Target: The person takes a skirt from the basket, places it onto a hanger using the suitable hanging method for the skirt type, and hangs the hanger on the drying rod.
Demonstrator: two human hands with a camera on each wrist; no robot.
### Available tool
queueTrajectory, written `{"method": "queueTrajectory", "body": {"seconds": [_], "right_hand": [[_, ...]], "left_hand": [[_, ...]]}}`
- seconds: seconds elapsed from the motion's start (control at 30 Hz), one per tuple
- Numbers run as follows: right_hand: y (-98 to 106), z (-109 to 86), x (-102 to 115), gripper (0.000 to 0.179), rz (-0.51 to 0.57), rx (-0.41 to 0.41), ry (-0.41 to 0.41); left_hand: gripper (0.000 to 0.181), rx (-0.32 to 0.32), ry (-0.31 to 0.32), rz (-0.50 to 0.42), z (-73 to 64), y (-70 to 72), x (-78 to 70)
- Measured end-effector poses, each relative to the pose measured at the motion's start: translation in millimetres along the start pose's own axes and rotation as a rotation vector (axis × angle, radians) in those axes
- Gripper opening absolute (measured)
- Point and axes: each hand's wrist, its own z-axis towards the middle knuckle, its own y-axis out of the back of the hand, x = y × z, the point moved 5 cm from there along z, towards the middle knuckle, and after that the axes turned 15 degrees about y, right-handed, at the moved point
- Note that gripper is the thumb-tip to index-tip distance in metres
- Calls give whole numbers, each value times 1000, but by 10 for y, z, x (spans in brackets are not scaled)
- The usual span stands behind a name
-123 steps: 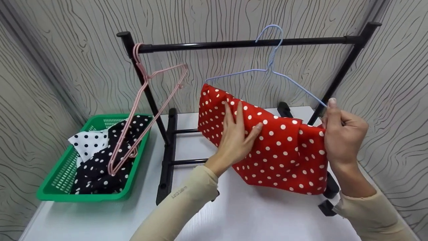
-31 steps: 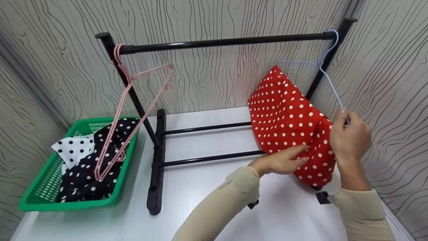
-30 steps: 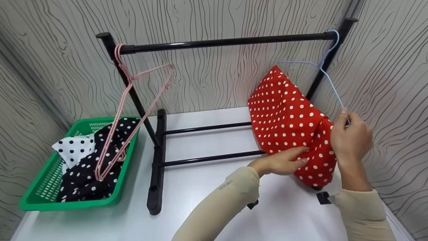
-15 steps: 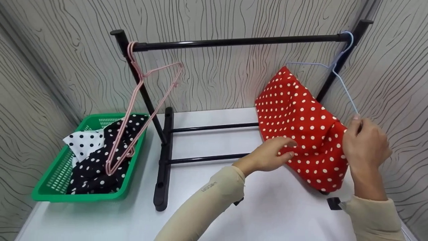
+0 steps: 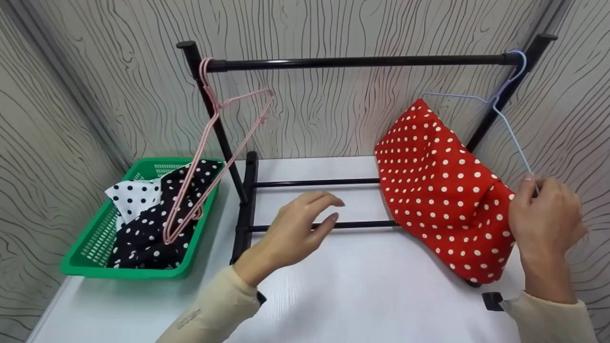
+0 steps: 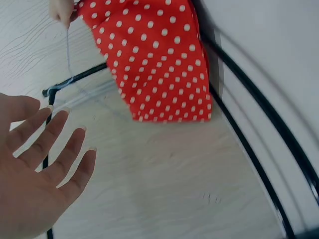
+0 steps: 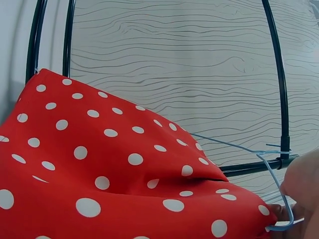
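A red cloth with white dots (image 5: 443, 190) drapes over a light blue wire hanger (image 5: 512, 136), whose hook sits at the right end of the black rack's bar (image 5: 362, 62). My right hand (image 5: 545, 214) grips the hanger's near corner, the cloth's edge right at its fingers. In the right wrist view the bent hanger corner (image 7: 286, 209) shows beside the thumb. My left hand (image 5: 298, 228) is in the air over the rack's lower rails, apart from the cloth, its fingers loosely bent with nothing between them. The left wrist view shows those fingers (image 6: 65, 154) spread.
Pink wire hangers (image 5: 195, 162) hang at the rack's left end. Below them stands a green basket (image 5: 76, 267) with a black dotted cloth (image 5: 143, 238) and a white dotted cloth (image 5: 138, 197). The rack's black foot (image 5: 245, 209) rests on the white table (image 5: 343, 295) near a patterned wall.
The blue hanger with the red cloth has slid from mid-bar to the right end, held by my right hand. My left hand has come off the cloth and moved left.
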Motion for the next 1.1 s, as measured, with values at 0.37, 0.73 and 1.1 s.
{"method": "queueTrajectory", "body": {"seconds": [0.37, 0.73, 1.1], "right_hand": [[104, -15, 180, 44, -50, -68, 27], [212, -115, 583, 34, -38, -174, 196], [-108, -316, 1348, 25, 195, -64, 511]], "left_hand": [[28, -339, -73, -49, -599, 1053, 238], [10, -762, -126, -224, -1120, 1868, 345], [32, -603, 507, 12, -1298, 1931, 1753]]}}
